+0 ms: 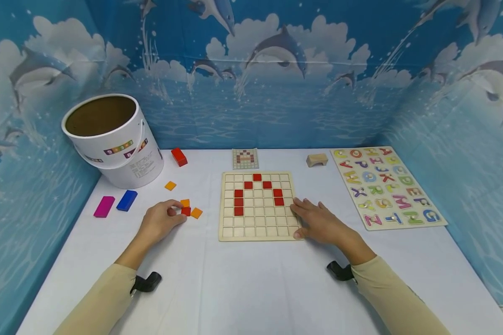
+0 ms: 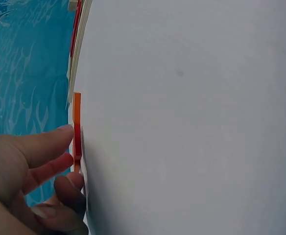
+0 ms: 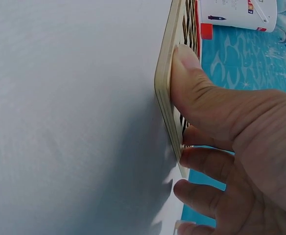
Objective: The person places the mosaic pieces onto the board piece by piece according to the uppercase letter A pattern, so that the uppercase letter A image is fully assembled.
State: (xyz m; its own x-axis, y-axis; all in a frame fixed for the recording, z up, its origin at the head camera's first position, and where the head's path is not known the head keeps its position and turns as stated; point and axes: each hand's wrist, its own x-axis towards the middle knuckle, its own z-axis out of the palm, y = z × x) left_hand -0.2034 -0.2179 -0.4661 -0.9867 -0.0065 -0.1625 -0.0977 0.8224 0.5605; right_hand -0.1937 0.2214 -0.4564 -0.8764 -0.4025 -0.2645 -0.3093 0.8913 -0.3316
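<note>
A wooden grid board (image 1: 257,228) lies at the table's middle, with several red tiles (image 1: 239,202) set in it as an arch shape. Left of it lie loose orange tiles (image 1: 196,213). My left hand (image 1: 179,212) pinches a small red tile (image 1: 186,211) among them on the table; the left wrist view shows its fingertips (image 2: 67,132) against that red tile (image 2: 77,139), with an orange tile (image 2: 77,105) just beyond. My right hand (image 1: 306,221) rests on the board's right edge, fingers flat. In the right wrist view its thumb (image 3: 187,73) presses the board's (image 3: 163,73) rim.
A white bucket (image 1: 113,139) stands at the back left, beside a red block (image 1: 179,157). Pink (image 1: 104,206) and blue (image 1: 126,200) blocks and one orange tile (image 1: 170,185) lie left. A pattern card (image 1: 245,158), a wooden arch block (image 1: 316,160) and an alphabet puzzle (image 1: 387,186) lie behind and right.
</note>
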